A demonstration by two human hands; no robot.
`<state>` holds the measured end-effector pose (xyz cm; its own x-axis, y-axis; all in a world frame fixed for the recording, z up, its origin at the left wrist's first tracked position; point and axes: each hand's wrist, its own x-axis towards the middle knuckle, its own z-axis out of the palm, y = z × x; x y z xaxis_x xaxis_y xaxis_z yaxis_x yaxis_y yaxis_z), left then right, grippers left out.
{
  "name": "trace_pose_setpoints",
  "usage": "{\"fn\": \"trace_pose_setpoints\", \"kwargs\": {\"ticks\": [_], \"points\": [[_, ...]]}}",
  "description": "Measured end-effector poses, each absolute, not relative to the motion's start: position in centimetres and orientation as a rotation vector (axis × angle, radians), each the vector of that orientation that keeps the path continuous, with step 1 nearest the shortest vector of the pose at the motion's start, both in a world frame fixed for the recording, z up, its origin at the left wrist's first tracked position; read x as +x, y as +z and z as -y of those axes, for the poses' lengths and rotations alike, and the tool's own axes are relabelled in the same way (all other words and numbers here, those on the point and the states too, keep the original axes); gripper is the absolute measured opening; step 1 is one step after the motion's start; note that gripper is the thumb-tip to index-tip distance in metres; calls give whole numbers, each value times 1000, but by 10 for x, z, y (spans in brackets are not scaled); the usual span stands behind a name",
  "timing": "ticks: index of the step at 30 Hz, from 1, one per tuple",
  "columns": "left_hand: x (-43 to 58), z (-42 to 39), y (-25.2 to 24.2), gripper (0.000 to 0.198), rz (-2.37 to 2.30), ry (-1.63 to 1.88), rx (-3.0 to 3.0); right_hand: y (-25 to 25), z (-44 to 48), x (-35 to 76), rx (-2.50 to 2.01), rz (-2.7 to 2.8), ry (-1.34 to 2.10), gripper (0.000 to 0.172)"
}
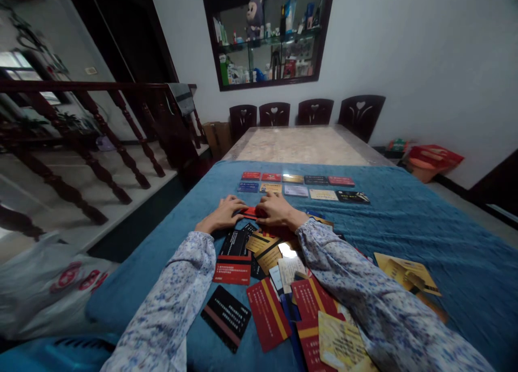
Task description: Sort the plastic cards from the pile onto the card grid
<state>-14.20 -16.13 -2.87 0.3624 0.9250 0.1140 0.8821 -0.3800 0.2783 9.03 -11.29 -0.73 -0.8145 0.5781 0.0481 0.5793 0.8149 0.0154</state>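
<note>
My left hand (224, 213) and my right hand (278, 209) rest side by side on a blue cloth (404, 221), fingers curled together on a red card (249, 213) lying between them. Beyond my hands, two neat rows of cards (301, 186) lie flat on the cloth, red, blue, gold, black and pale ones. Closer to me a loose heap of cards (279, 286) spreads between my forearms: black, red and gold ones, overlapping. Both sleeves are white with blue speckles.
The cloth covers the near half of a long marble table (301, 144). Several dark wooden chairs (315, 111) stand at its far end under a glass wall cabinet (269, 35). A dark wooden railing (101, 129) runs on the left. A white plastic bag (48, 288) lies near left.
</note>
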Motion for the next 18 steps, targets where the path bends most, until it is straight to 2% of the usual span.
{"fn": "trace_pose_setpoints", "kwargs": {"ticks": [7, 18], "points": [[-148, 161, -28, 24, -1594, 519, 2442, -7, 112, 92, -903, 2922, -87, 31], [-153, 155, -37, 25, -1607, 858, 2441, 1, 111, 92, -859, 2831, -62, 29]]}}
